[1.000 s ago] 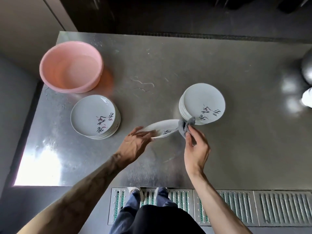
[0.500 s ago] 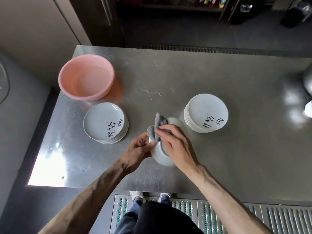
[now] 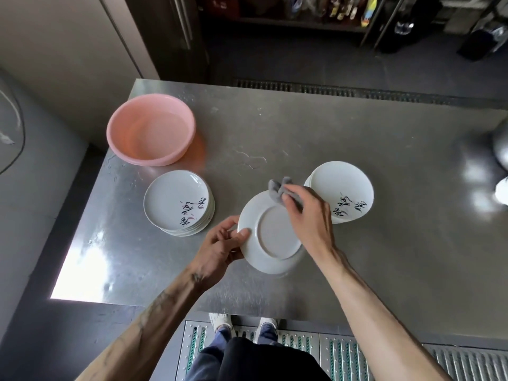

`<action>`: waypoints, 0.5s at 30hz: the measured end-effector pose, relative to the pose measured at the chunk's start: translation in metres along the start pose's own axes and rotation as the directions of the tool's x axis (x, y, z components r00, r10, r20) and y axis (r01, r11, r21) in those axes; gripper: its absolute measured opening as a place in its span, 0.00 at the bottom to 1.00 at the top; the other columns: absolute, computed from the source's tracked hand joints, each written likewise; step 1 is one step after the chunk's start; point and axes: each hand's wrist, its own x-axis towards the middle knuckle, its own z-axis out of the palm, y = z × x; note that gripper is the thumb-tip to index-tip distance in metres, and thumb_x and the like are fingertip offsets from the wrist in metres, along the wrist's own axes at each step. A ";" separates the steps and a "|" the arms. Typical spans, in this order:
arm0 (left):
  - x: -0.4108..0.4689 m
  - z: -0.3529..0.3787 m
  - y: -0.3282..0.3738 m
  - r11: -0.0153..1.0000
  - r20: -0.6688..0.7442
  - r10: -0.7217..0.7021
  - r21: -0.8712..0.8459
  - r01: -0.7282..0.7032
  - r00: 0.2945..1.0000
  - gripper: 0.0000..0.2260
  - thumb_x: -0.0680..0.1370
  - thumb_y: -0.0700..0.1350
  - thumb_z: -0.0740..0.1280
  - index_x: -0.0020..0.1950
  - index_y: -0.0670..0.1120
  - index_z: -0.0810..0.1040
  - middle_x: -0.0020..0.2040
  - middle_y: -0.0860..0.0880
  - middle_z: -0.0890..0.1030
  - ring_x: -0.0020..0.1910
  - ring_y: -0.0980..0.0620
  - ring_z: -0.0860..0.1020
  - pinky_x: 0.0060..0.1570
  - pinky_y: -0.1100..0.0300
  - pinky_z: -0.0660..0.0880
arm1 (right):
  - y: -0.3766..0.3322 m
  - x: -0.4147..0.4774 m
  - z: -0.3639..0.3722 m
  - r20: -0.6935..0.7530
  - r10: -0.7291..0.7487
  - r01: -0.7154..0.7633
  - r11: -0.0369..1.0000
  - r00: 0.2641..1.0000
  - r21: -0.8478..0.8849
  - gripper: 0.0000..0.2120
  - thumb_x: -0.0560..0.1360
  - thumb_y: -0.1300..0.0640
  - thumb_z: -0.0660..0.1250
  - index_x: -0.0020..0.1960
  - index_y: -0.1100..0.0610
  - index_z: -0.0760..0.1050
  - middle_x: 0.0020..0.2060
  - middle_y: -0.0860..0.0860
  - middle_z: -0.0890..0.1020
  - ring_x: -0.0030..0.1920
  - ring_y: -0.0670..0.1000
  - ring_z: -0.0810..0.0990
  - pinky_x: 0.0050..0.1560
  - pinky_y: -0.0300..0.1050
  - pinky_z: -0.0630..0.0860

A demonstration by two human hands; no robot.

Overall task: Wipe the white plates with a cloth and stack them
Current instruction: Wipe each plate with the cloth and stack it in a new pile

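Head view: our left hand (image 3: 220,244) pinches the overturned white plate (image 3: 275,237) by its rim above the steel table (image 3: 371,270), our right hand (image 3: 309,215) grips the grey cloth (image 3: 277,191) at its far edge; we should circle the foot ring, steadying the tilt, then stack it on the right pile (image 3: 341,182).

- The left hand (image 3: 220,244) grips the left rim of the plate (image 3: 275,237). Its thumb lies flat on the plate's upturned underside and the other fingers curl behind the rim.
- Its wrist is roughly straight, and the bare forearm runs from the plate's left side down to the lower left.
- The right hand (image 3: 310,213) sits over the plate's upper right rim, knuckles up, with bent fingers pinching a grey cloth (image 3: 276,189) against the plate's top edge.
- Its wrist crosses the plate's right edge, and the bare forearm stretches off to the lower right.
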 end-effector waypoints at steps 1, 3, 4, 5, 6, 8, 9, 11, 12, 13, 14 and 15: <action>-0.001 0.000 0.002 1.000 0.002 0.005 -0.004 -0.005 1.000 0.20 0.78 0.45 0.70 0.68 0.39 0.76 0.55 0.38 0.79 0.53 0.43 0.78 0.55 0.47 0.80 | -0.002 0.000 -0.001 -0.023 0.025 -0.025 1.000 0.999 0.002 0.11 0.80 0.61 0.68 0.61 0.55 0.83 0.58 0.49 0.85 0.58 0.51 0.83 0.57 0.37 0.74; -0.001 0.000 0.004 1.000 0.003 0.013 -0.012 -0.013 1.000 0.20 0.78 0.44 0.70 0.67 0.38 0.76 0.55 0.37 0.79 0.54 0.42 0.77 0.54 0.48 0.80 | -0.013 -0.011 0.006 -0.002 -0.084 0.084 0.996 0.996 -0.011 0.13 0.80 0.62 0.68 0.63 0.55 0.83 0.61 0.49 0.83 0.61 0.49 0.82 0.59 0.39 0.76; -0.001 0.001 0.006 1.000 0.009 0.016 -0.017 -0.016 1.000 0.20 0.78 0.44 0.70 0.68 0.38 0.75 0.56 0.38 0.79 0.54 0.43 0.77 0.55 0.48 0.80 | -0.020 -0.019 0.011 0.027 -0.184 0.185 0.982 0.983 -0.031 0.13 0.80 0.61 0.68 0.64 0.55 0.82 0.62 0.48 0.82 0.62 0.48 0.81 0.62 0.40 0.76; -0.001 0.002 0.006 0.999 0.020 0.021 -0.025 -0.021 1.000 0.20 0.78 0.43 0.69 0.68 0.38 0.75 0.57 0.38 0.80 0.55 0.43 0.78 0.55 0.48 0.79 | -0.025 -0.025 0.015 0.059 -0.284 0.287 0.957 0.957 -0.051 0.13 0.80 0.60 0.68 0.64 0.56 0.82 0.64 0.48 0.81 0.64 0.47 0.80 0.66 0.41 0.75; -0.001 0.002 0.007 0.999 0.028 0.026 -0.036 -0.025 0.999 0.20 0.78 0.43 0.69 0.68 0.38 0.76 0.58 0.39 0.81 0.55 0.43 0.78 0.55 0.48 0.79 | -0.027 -0.027 0.018 0.088 -0.350 0.356 0.933 0.933 -0.061 0.13 0.81 0.60 0.68 0.64 0.56 0.82 0.64 0.49 0.81 0.65 0.47 0.79 0.68 0.41 0.73; -0.002 0.002 0.007 0.998 0.020 0.027 -0.055 -0.026 0.999 0.20 0.77 0.43 0.69 0.68 0.39 0.76 0.58 0.39 0.80 0.55 0.43 0.78 0.54 0.49 0.80 | -0.025 -0.020 0.015 0.076 -0.352 0.356 0.932 0.933 -0.065 0.13 0.81 0.62 0.68 0.64 0.57 0.82 0.64 0.49 0.81 0.65 0.47 0.79 0.69 0.40 0.72; -0.002 0.002 0.008 0.998 0.009 0.028 -0.058 -0.028 1.000 0.20 0.77 0.43 0.70 0.68 0.38 0.76 0.57 0.39 0.80 0.55 0.43 0.77 0.53 0.50 0.80 | -0.022 -0.014 0.011 0.031 -0.287 0.288 0.956 0.958 -0.052 0.13 0.80 0.63 0.68 0.63 0.58 0.83 0.63 0.50 0.82 0.64 0.48 0.79 0.68 0.40 0.73; -0.003 0.000 0.010 0.997 -0.004 0.039 -0.064 -0.039 0.999 0.20 0.77 0.43 0.70 0.68 0.39 0.76 0.56 0.40 0.81 0.54 0.44 0.78 0.51 0.51 0.81 | -0.013 -0.004 0.000 -0.086 -0.071 0.073 0.997 0.994 0.019 0.12 0.80 0.65 0.67 0.61 0.58 0.83 0.59 0.51 0.84 0.61 0.50 0.81 0.63 0.40 0.75; -0.003 0.000 0.011 0.997 -0.003 0.047 -0.069 -0.047 0.999 0.19 0.77 0.43 0.70 0.68 0.39 0.77 0.55 0.40 0.81 0.53 0.45 0.79 0.51 0.52 0.82 | -0.009 -0.002 -0.005 -0.140 0.023 -0.014 0.998 0.990 0.061 0.12 0.80 0.65 0.67 0.60 0.58 0.83 0.57 0.51 0.85 0.60 0.51 0.82 0.61 0.37 0.75; -0.003 -0.001 0.012 0.996 -0.002 0.053 -0.074 -0.053 0.999 0.19 0.78 0.43 0.69 0.67 0.40 0.77 0.55 0.41 0.82 0.53 0.46 0.79 0.51 0.53 0.82 | -0.008 -0.003 -0.008 -0.180 0.080 -0.065 0.994 0.980 0.087 0.12 0.80 0.65 0.67 0.60 0.58 0.83 0.56 0.50 0.85 0.60 0.50 0.82 0.59 0.33 0.74; -0.003 0.000 0.014 0.995 -0.002 0.055 -0.082 -0.055 0.999 0.18 0.77 0.43 0.69 0.67 0.39 0.77 0.54 0.41 0.82 0.52 0.46 0.80 0.51 0.53 0.82 | -0.010 -0.007 -0.006 -0.203 0.080 -0.064 0.994 0.976 0.083 0.12 0.79 0.66 0.67 0.60 0.58 0.83 0.57 0.50 0.84 0.60 0.50 0.82 0.58 0.30 0.73; -0.002 0.001 0.014 0.994 -0.002 0.053 -0.095 -0.053 0.999 0.18 0.77 0.43 0.69 0.66 0.39 0.77 0.54 0.41 0.82 0.51 0.47 0.80 0.50 0.53 0.82 | -0.013 -0.013 -0.001 -0.198 0.029 -0.019 0.998 0.980 0.056 0.13 0.79 0.66 0.68 0.60 0.57 0.83 0.59 0.49 0.83 0.61 0.48 0.81 0.59 0.30 0.73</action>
